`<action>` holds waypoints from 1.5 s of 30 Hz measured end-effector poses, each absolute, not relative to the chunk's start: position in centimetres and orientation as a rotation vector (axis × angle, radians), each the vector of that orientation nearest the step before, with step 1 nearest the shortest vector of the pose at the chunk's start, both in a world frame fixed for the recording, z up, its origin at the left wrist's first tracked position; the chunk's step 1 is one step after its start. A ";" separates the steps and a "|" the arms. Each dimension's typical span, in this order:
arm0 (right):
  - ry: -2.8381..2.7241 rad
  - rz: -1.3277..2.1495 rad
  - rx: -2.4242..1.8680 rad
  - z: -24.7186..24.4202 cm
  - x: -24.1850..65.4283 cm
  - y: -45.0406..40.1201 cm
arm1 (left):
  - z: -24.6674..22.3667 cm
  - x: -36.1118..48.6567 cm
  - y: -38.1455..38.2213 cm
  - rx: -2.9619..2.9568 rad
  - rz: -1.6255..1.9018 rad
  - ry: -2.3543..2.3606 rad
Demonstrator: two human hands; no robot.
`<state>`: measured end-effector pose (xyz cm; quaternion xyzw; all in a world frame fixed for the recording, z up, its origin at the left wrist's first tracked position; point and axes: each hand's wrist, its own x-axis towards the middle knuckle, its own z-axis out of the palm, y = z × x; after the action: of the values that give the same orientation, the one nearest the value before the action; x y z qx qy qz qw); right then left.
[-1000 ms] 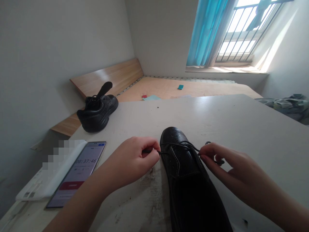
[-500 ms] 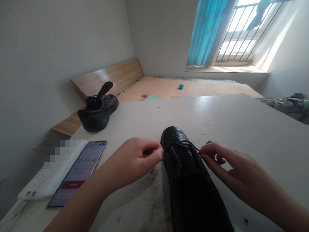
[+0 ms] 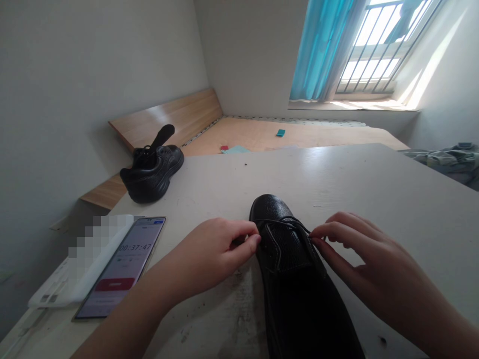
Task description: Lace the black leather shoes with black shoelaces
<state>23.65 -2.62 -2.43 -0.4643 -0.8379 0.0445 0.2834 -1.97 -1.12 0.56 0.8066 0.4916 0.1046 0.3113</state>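
Observation:
A black leather shoe (image 3: 290, 249) lies on the table with its toe pointing away from me and its opening toward me. A thin black shoelace (image 3: 294, 221) crosses the upper near the toe. At the shoe's left edge, my left hand (image 3: 220, 254) is closed in a pinch of thumb and forefinger against the eyelet flap; the lace end there is mostly hidden by the fingertips. On the other side, my right hand (image 3: 359, 249) pinches the lace between thumb and forefinger beside the right flap. Its other fingers are loosely curled.
Another black shoe (image 3: 153, 172) stands at the table's far left with a dark insole-like piece (image 3: 163, 137) sticking up from it. A phone (image 3: 121, 269) showing a timer lies at left beside a white box (image 3: 90, 269). Dark specks mark the white table (image 3: 209, 189).
My left hand has shifted slightly right, its fingertips now against the shoe, covering the short bit of lace seen before. My right fingers have spread a little, and the lace loop around them no longer shows.

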 end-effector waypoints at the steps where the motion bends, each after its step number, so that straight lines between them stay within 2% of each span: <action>1: -2.242 0.086 -1.236 -2.5 23.6 -2.7 | 0.5 -1.8 -1.2 2.154 0.267 1.301; 4: -2.221 0.106 -1.240 -2.3 23.3 -3.2 | 0.4 -1.1 -1.6 2.240 0.250 1.379; 9: -2.198 0.364 -1.283 -0.7 22.3 -4.0 | 0.8 0.3 -2.5 2.281 0.228 1.546; 21: -2.283 0.556 -1.488 0.9 21.8 -3.1 | 2.1 1.0 -3.2 2.229 0.133 1.805; 30: -2.192 0.608 -1.453 0.4 22.3 -2.7 | 1.7 0.1 -3.5 2.186 0.400 1.777; 36: -2.223 0.452 -1.581 0.8 22.5 -2.8 | 1.9 0.1 -3.4 2.230 0.372 1.755; 41: -2.286 0.548 -1.584 1.4 22.6 -2.4 | 2.4 -0.3 -3.2 2.209 0.329 1.725; 45: -2.303 0.452 -1.544 1.4 22.4 -2.9 | 2.3 -0.4 -3.2 2.196 0.348 1.705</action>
<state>22.38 -2.87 1.41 -0.5420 -0.8085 0.1587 0.1654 -0.40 -3.17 2.34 0.7724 0.5998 0.1224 0.1690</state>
